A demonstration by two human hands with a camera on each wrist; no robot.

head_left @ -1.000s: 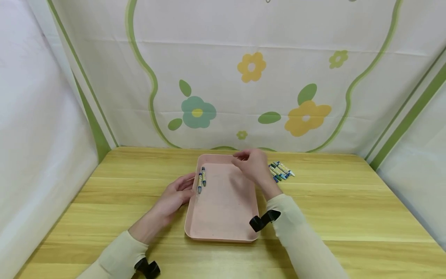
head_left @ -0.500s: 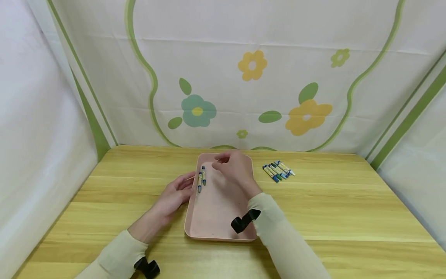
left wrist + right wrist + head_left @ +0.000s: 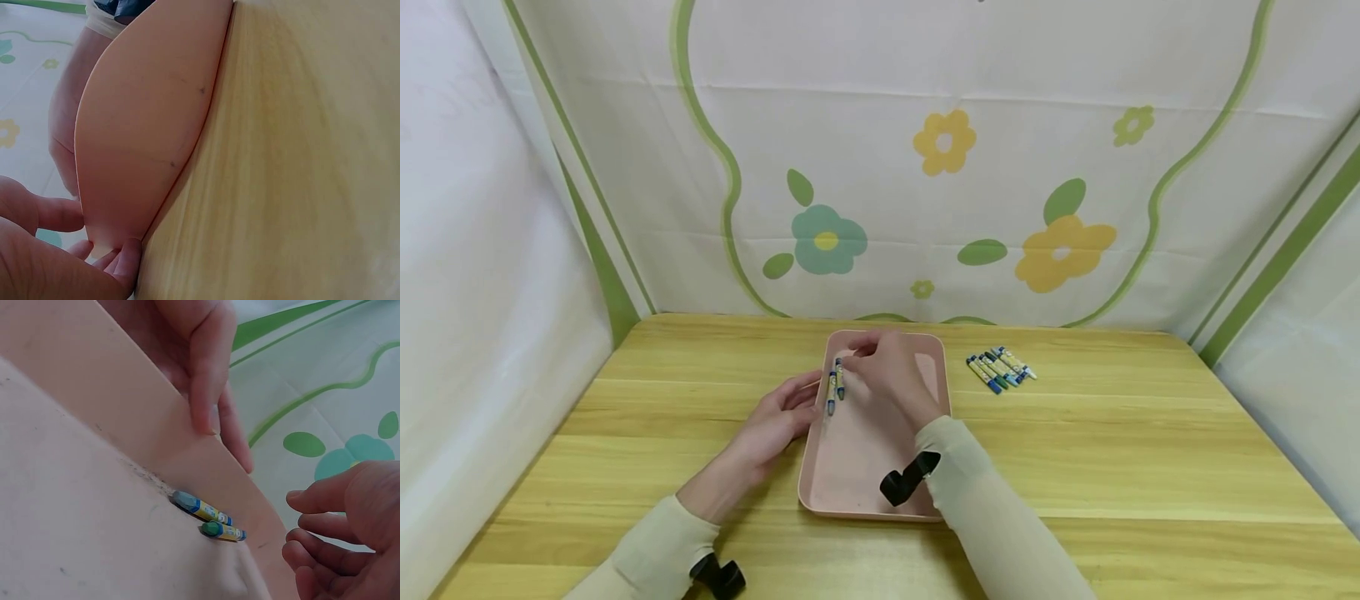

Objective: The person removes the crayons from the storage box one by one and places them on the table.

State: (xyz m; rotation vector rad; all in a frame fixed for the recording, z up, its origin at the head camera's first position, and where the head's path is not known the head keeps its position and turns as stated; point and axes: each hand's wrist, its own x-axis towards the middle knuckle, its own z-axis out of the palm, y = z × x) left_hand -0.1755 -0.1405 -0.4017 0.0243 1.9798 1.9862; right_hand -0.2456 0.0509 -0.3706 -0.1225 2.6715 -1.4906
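Note:
Two crayons, a grey-blue one (image 3: 199,506) and a green one (image 3: 222,530), lie side by side against the left wall inside a pink tray (image 3: 868,475). My right hand (image 3: 883,367) hovers over the tray just right of them. In the right wrist view the thumb and loosely bent fingers of this right hand (image 3: 350,534) stand apart, with nothing seen between them. My left hand (image 3: 778,421) holds the tray's left edge; its thumb rests at the rim and its fingers touch the outer wall, as the left wrist view shows of the left hand (image 3: 69,250).
Several more crayons (image 3: 1000,368) lie in a slanting row on the wooden table (image 3: 1112,467), right of the tray. A white curtain with flowers (image 3: 880,183) hangs behind the table's back edge. Each wrist carries a black camera mount (image 3: 910,479).
My right hand has moved left from the tray's right edge to near the two crayons, uncovering the row on the table. My left hand stays at the tray's edge.

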